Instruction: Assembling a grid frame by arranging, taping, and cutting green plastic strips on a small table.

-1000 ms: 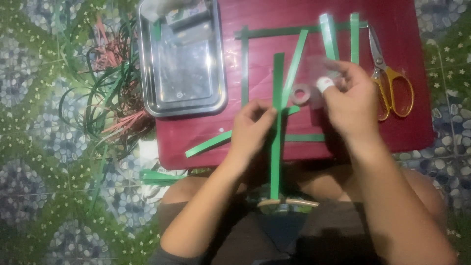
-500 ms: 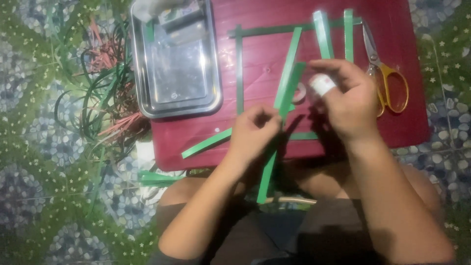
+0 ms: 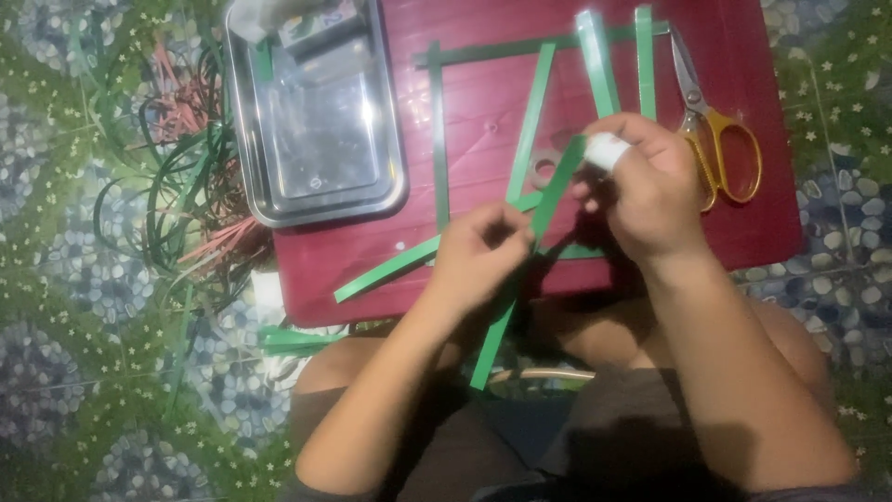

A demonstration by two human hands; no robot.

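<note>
Metal tray (image 3: 255,177) sits on the board's (image 3: 483,102) left end, scissors (image 3: 711,139) on its right. Between them lie paper strips (image 3: 530,116), with what looks like a tape roll (image 3: 544,169) among them. Loose strands (image 3: 181,186) pile left of the board.

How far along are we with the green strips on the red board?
Done so far: several green strips already lie on the red board in a rough frame. In hand: both hands hold one green strip, the left hand at its middle, the right hand at the top end, with a white tape roll. Left: the scissors and a loose strip lie untouched.
</note>
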